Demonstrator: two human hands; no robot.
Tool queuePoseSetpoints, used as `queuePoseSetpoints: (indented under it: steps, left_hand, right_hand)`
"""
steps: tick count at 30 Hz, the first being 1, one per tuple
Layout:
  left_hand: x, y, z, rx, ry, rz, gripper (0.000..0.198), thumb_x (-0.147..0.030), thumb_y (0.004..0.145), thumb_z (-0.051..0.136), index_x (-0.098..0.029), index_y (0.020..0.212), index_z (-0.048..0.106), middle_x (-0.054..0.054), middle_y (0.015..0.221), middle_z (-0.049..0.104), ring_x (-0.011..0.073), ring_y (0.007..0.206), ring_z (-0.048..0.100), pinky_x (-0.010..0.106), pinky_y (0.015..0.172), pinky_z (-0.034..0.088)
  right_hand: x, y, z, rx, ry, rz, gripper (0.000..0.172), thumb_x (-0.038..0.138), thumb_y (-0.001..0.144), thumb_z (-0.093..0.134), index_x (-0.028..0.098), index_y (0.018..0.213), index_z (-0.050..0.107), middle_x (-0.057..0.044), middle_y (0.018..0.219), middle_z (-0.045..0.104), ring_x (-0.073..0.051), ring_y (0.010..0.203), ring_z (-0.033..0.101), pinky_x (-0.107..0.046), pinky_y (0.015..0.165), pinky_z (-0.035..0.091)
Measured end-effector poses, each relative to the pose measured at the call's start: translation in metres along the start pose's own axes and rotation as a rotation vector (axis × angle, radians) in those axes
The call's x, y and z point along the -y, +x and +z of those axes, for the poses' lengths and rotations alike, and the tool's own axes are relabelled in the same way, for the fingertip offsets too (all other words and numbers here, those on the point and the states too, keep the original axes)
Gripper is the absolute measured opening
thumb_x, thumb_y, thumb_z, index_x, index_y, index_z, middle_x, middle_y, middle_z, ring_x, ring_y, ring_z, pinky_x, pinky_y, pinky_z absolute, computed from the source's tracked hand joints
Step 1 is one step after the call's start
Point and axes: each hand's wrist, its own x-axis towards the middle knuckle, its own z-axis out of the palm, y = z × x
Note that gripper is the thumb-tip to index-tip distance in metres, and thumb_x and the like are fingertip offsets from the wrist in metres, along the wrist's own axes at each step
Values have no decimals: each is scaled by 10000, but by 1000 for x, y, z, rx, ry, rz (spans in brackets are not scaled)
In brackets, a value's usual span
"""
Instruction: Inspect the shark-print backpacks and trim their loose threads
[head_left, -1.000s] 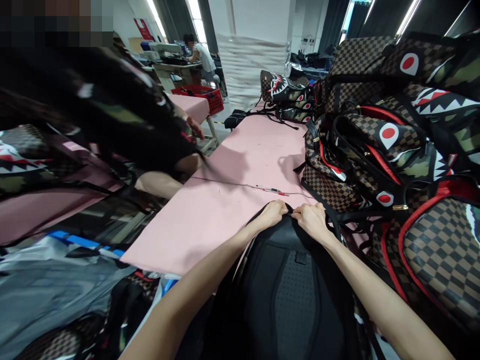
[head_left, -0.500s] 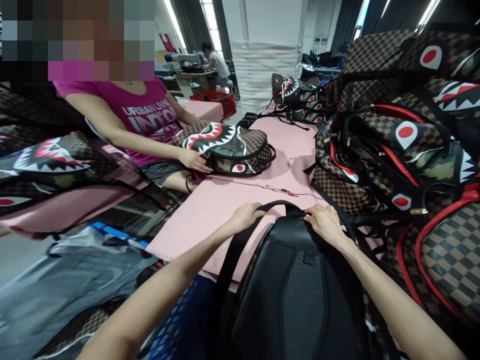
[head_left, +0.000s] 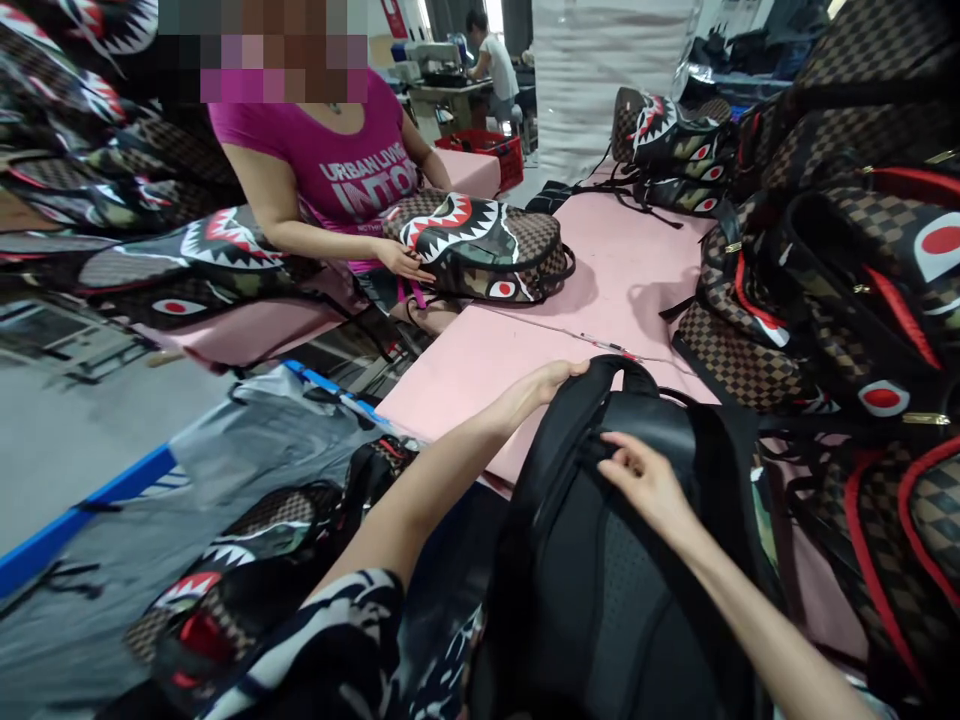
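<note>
In the head view, the left hand [head_left: 549, 382] clasps a black shoulder strap [head_left: 559, 445] of the backpack [head_left: 619, 580] at the pink table's [head_left: 450, 365] near edge; the right hand [head_left: 646, 485] curls half-open, its hold unclear. A co-worker's magenta shirt [head_left: 330, 160] reads "URBAN LIVING".

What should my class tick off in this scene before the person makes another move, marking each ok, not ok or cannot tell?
1. Left hand at the shoulder strap: ok, touching it.
2. Right hand firmly gripping the strap: cannot tell; its fingertips are by the dark webbing.
3. Back panel facing the person: ok.
4. Co-worker's hand away from the black backpack: ok, it's on a patterned backpack.
5. Pink tabletop free of small loose items: not ok; a thin item lies there.
</note>
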Motion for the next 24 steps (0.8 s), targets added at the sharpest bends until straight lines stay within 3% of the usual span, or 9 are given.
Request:
queuePoseSetpoints:
  steps: [3, 5, 7, 12, 18, 21, 24]
  left_hand:
    - [3, 3, 0, 92, -252, -214, 316, -309, 870, 449, -80, 730, 617, 99, 659, 670, 191, 672, 642, 316, 698, 520]
    - [2, 1, 2, 88, -394, -282, 287, -273, 868, 455, -82, 709, 599, 84, 620, 654, 166, 612, 624, 288, 672, 514]
    - [1, -7, 4, 64, -440, -250, 248, -226, 860, 466, -87, 695, 589, 67, 598, 641, 143, 560, 602, 262, 635, 503]
    - [14, -63, 3, 66, -457, -94, 106, -213, 796, 579, -116, 766, 610, 21, 657, 644, 92, 550, 568, 197, 581, 455]
    - [63, -157, 0, 22, -337, 3, 303, -383, 656, 711, -108, 702, 592, -1, 619, 599, 78, 541, 555, 195, 556, 442]
    - [75, -177, 3, -76, -362, 7, 284, -295, 608, 755, -93, 754, 618, 11, 635, 620, 79, 539, 570, 194, 561, 452]
    - [79, -180, 7, -139, -435, -12, 212, -212, 616, 742, -78, 733, 626, 12, 589, 611, 80, 509, 565, 195, 541, 454]
  right_hand:
    - [11, -24, 55, 156, -72, -28, 429, 342, 754, 580, 262, 1175, 574, 16, 748, 602, -128, 614, 528, -263, 649, 407]
    - [14, -31, 80, 118, -38, 4, 394, 312, 752, 568, 259, 1141, 595, 10, 764, 617, -141, 640, 541, -276, 674, 412]
    - [14, -34, 94, 22, 55, 46, 314, 277, 747, 547, 226, 1045, 634, -2, 789, 628, -151, 680, 550, -278, 692, 416]
    - [7, -41, 105, -116, 168, 45, 245, 256, 722, 556, 213, 947, 643, -12, 893, 651, -170, 790, 572, -286, 771, 413]
    - [0, -53, 116, -194, 62, -15, 185, 301, 751, 548, 235, 913, 609, 1, 803, 653, -185, 752, 595, -289, 712, 411]
    - [1, -57, 120, -215, -16, -35, 154, 307, 755, 547, 239, 884, 594, 13, 740, 632, -178, 703, 583, -288, 687, 403]
    - [3, -58, 123, -245, 23, -13, 134, 299, 734, 568, 222, 843, 575, 16, 709, 604, -162, 665, 558, -278, 663, 399]
